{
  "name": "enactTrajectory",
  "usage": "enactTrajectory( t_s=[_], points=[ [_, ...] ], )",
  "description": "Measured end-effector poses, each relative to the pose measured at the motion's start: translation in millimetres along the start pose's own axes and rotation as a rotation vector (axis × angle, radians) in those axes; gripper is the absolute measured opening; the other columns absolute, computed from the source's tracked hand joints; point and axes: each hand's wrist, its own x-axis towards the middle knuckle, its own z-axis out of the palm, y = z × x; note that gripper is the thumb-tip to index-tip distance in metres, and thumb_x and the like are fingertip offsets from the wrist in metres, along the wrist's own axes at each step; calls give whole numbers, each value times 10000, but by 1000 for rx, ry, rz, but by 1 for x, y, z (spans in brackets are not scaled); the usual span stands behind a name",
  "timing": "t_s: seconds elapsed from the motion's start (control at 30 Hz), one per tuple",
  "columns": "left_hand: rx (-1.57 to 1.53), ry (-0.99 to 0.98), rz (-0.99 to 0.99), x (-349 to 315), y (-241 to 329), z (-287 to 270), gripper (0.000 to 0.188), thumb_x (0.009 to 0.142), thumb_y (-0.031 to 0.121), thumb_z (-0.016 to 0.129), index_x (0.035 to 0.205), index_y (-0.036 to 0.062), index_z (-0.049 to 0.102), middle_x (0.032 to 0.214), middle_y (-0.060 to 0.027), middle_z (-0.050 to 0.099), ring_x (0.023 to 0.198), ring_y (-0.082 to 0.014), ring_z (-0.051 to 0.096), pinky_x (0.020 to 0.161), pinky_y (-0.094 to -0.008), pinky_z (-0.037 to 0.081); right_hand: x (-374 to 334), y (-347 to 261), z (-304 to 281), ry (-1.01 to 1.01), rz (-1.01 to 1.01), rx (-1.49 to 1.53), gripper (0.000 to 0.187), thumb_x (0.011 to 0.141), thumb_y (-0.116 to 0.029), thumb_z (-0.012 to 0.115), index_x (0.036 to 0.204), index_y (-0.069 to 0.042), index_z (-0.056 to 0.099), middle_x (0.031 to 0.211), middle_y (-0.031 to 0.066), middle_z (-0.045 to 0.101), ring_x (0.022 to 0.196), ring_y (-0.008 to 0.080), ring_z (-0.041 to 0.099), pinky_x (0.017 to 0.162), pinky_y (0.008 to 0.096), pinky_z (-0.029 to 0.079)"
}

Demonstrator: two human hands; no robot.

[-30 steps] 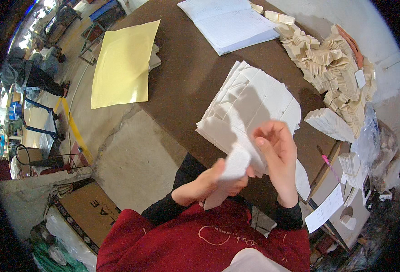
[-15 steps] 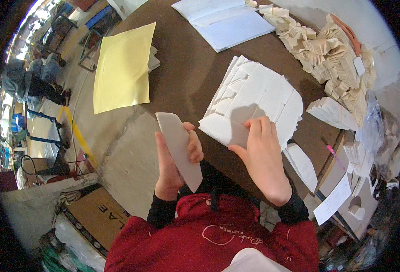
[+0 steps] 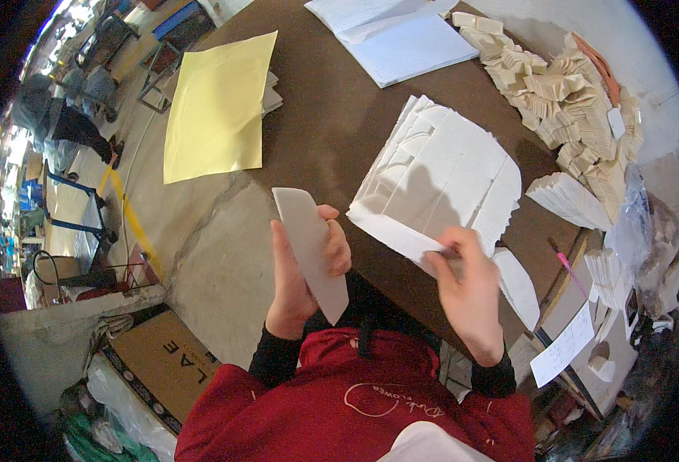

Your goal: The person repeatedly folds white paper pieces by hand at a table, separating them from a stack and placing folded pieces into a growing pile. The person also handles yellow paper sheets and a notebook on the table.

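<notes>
A thin white piece with a rounded end (image 3: 309, 242) stands tilted in my left hand (image 3: 287, 296), its fingers and thumb closed round it, clear of the table's near edge. To the right, my right hand (image 3: 466, 292) pinches the near edge of a thick stack of white sheets (image 3: 439, 165). That stack lies on the brown table, scored by long lines into strips, with cut-out curves along its left side. A loose white curved piece (image 3: 516, 286) rests just right of my right hand.
A yellow sheet (image 3: 220, 112) overhangs the brown table (image 3: 309, 100) at left. An open notebook (image 3: 401, 46) lies at the back. Heaped beige pieces (image 3: 570, 108) and a white bundle (image 3: 566, 199) line the right. A cardboard box (image 3: 162, 358) sits lower left; a person (image 3: 74, 127) is beyond.
My right hand has moved from on top of the stack toward its near edge, and its fingers now pinch there. My left hand keeps its hold on the white piece. The view has shifted slightly.
</notes>
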Motion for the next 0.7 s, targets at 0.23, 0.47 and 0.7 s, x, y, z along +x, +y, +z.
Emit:
enactTrajectory(
  t_s=[0.23, 0.47, 0.7],
  points=[
    [114, 59, -25, 3, -12, 20, 814, 901, 742, 278, 1248, 39, 498, 758, -78, 527, 629, -202, 540, 564, -322, 453, -18, 23, -30, 821, -133, 742, 162, 892, -92, 633, 964, -74, 489, 819, 59, 582, 738, 155, 554, 714, 303, 472],
    [180, -205, -135, 10, -24, 33, 955, 871, 787, 218, 1351, -20, 390, 983, -129, 624, 827, -193, 622, 711, -297, 501, -29, 17, -36, 873, -103, 953, 230, 910, -262, 607, 939, -69, 487, 783, 64, 553, 709, 181, 521, 692, 318, 443],
    [189, -230, -251, 14, -23, 69, 915, 885, 770, 221, 1288, -14, 467, 982, -199, 658, 629, -223, 621, 540, -294, 472, -34, 46, -20, -18, -584, 1096, 37, 814, -63, 604, 849, -78, 604, 726, 85, 656, 595, 185, 576, 558, 331, 329]
  ],
)
